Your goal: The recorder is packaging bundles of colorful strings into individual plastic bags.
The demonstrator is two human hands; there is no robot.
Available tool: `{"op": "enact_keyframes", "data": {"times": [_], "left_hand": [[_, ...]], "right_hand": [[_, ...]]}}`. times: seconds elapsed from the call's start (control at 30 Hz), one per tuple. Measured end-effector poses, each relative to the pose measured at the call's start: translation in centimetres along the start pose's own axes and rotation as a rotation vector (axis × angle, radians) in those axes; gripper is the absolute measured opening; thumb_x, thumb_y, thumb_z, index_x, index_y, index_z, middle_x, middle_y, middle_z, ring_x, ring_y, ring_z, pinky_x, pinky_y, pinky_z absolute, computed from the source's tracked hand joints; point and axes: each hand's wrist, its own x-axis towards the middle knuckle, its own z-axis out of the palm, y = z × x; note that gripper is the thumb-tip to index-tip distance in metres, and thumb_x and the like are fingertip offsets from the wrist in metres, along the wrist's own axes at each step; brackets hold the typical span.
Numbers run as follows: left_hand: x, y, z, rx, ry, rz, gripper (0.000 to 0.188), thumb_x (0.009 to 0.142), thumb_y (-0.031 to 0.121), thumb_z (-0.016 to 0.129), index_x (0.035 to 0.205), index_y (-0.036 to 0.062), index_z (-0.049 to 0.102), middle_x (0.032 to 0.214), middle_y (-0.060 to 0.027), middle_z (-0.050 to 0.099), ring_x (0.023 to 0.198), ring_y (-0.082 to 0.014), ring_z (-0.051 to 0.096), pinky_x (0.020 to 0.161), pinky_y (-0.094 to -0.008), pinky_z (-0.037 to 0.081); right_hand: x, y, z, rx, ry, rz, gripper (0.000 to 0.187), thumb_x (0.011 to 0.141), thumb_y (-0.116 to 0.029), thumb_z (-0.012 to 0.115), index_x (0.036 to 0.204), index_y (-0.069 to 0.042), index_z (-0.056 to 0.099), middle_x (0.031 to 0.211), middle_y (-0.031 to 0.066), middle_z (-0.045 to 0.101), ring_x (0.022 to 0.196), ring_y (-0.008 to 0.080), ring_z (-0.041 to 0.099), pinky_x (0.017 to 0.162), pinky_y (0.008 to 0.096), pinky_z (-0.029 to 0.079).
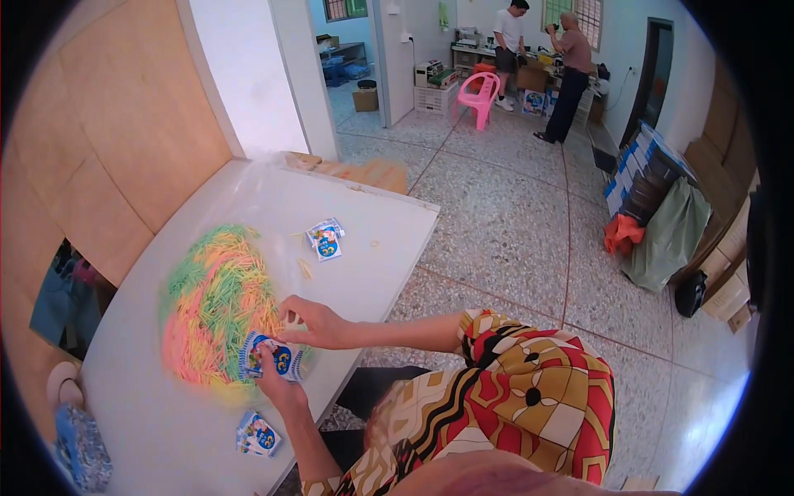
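My left hand (pixel 281 384) is closed around a small blue and white packet (pixel 285 357), thumb across its front. Whether more than one packet lies in that grip, I cannot tell. Just above the packet, my right hand (pixel 318 324) has its fingers loosely bent and the thumb apart from them, close to the packet's upper edge. I see nothing between those fingers. Beside both hands spreads a heap of thin short sticks (pixel 219 302) in green, yellow, orange and pink. Clear plastic sheeting (pixel 256 186) lies around the heap and beyond it.
On the white table (pixel 364 236), small packets (pixel 327 240) lie at the far side with a few loose sticks; more packets (pixel 258 434) lie near its front edge. A wooden panel (pixel 107 124) borders the left. Two people stand in the back near a pink chair (pixel 478 99).
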Motion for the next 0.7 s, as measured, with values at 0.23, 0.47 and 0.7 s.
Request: {"op": "enact_keyframes", "data": {"times": [0.23,0.47,0.7], "left_hand": [[-1.1,-0.8,0.4,0.099,-0.016,-0.064,0.028,0.090,0.007,0.056,0.117,0.0056,0.051,0.103,-0.0060,0.060,0.090,-0.0146,0.062,0.075,-0.0280,0.052],[-3.0,0.3,0.0,0.037,0.015,-0.089,0.032,0.088,0.002,0.052,0.120,0.0033,0.049,0.105,-0.0078,0.060,0.091,-0.0170,0.062,0.078,-0.0312,0.053],[-2.4,-2.3,-1.6,-0.093,-0.013,-0.115,0.031,0.085,0.003,0.061,0.115,0.0035,0.054,0.103,-0.0084,0.062,0.089,-0.0182,0.064,0.075,-0.0313,0.054]], "right_hand": [[1.9,-2.3,-1.1,0.312,-0.331,0.221,0.028,0.075,-0.026,0.071,0.085,-0.002,0.061,0.075,0.0054,0.063,0.069,0.0108,0.059,0.060,0.0277,0.048],[1.4,-1.9,0.0,0.274,-0.274,0.216,0.018,0.075,-0.019,0.072,0.078,-0.004,0.064,0.065,0.0026,0.062,0.054,0.0066,0.056,0.044,0.0226,0.044],[0.3,1.3,0.3,0.436,-0.339,0.222,0.015,0.084,-0.013,0.064,0.090,-0.001,0.069,0.076,0.0037,0.069,0.052,0.0078,0.059,0.042,0.0225,0.047]]}}
